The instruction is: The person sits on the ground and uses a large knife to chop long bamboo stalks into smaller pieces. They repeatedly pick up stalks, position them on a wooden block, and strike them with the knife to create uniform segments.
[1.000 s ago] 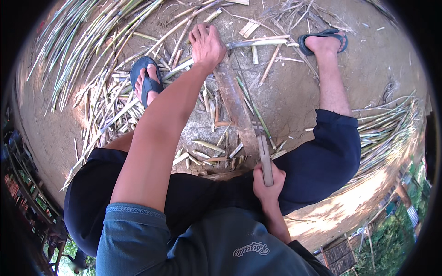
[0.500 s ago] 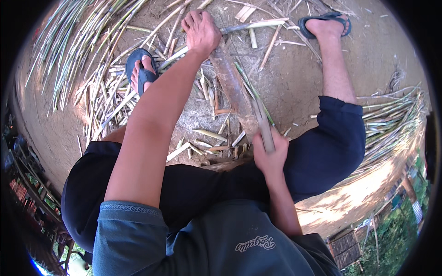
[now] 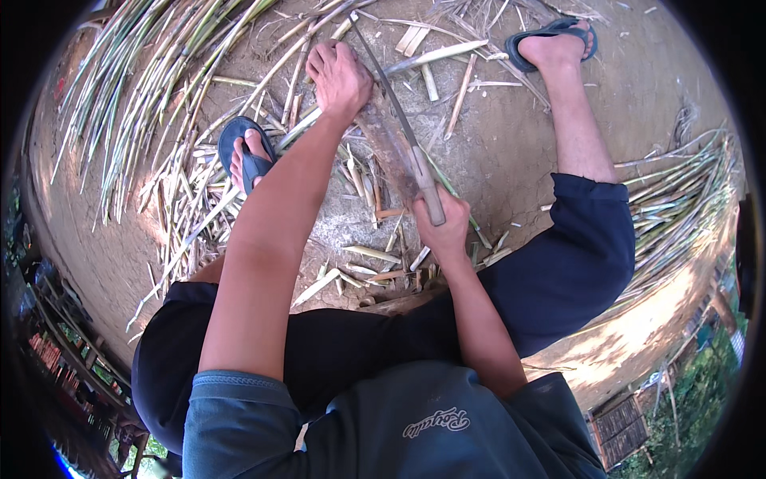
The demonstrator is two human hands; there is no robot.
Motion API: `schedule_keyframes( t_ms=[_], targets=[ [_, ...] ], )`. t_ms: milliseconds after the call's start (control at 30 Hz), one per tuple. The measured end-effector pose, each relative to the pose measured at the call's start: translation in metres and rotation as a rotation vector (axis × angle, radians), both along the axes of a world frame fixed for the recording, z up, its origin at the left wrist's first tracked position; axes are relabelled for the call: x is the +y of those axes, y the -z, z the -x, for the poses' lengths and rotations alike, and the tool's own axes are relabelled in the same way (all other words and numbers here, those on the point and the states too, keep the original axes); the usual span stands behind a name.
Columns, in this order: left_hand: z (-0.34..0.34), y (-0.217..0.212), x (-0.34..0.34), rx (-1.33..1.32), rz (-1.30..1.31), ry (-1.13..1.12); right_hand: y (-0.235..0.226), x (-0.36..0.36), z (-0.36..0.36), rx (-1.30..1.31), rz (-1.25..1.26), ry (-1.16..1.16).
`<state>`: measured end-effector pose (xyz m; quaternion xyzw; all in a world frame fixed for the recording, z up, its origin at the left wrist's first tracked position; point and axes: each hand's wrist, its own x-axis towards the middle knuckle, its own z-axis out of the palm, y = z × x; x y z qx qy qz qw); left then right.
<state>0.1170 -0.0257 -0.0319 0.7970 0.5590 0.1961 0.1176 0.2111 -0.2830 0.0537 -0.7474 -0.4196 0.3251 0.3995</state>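
A long machete [image 3: 396, 104] with a pale handle is in my right hand [image 3: 441, 217], closed around the grip. Its dark, narrow blade slants up and left across a wooden log [image 3: 384, 156], its tip beyond my left hand. My left hand [image 3: 341, 78] is at the log's far end, fingers curled down over a cane stalk [image 3: 448, 53]. That stalk shows on both sides of the hand; the fingers hide its middle. Beside the log, a thin green stalk [image 3: 444, 176] runs toward my right hand. Cut cane pieces [image 3: 363, 182] lie left of the log.
Long cane stalks [image 3: 152, 88] are heaped at the far left, and another bundle [image 3: 678, 203] lies at the right. A pile of short pieces [image 3: 187, 191] sits near my left sandal [image 3: 243, 152]. My right sandal [image 3: 550, 40] rests on bare dirt ground [image 3: 654, 88].
My right hand has moved up and left, swinging the machete blade from low beside the log to pointing past my left hand. The left hand keeps its hold on the stalk.
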Motion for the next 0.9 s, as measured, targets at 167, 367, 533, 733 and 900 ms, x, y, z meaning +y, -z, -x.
schedule_keyframes(
  t_ms=[167, 367, 533, 733, 900],
  targets=[
    [0.011, 0.014, 0.001, 0.011, 0.085, 0.000, -0.053, -0.005, 0.003, 0.052, 0.140, 0.004],
    [0.009, 0.014, 0.010, -0.050, 0.186, -0.011, -0.108, -0.050, -0.004, 0.012, 0.165, 0.024],
    [0.000, 0.009, 0.009, -0.026, 0.235, 0.001, -0.060, 0.006, -0.008, -0.002, 0.134, -0.017],
    [0.008, 0.013, 0.020, 0.008, 0.169, -0.041, -0.098, -0.055, -0.004, 0.008, 0.107, 0.015],
    [0.002, 0.001, 0.008, -0.084, 0.254, -0.001, -0.049, 0.012, -0.011, 0.020, 0.149, -0.010]
  ],
)
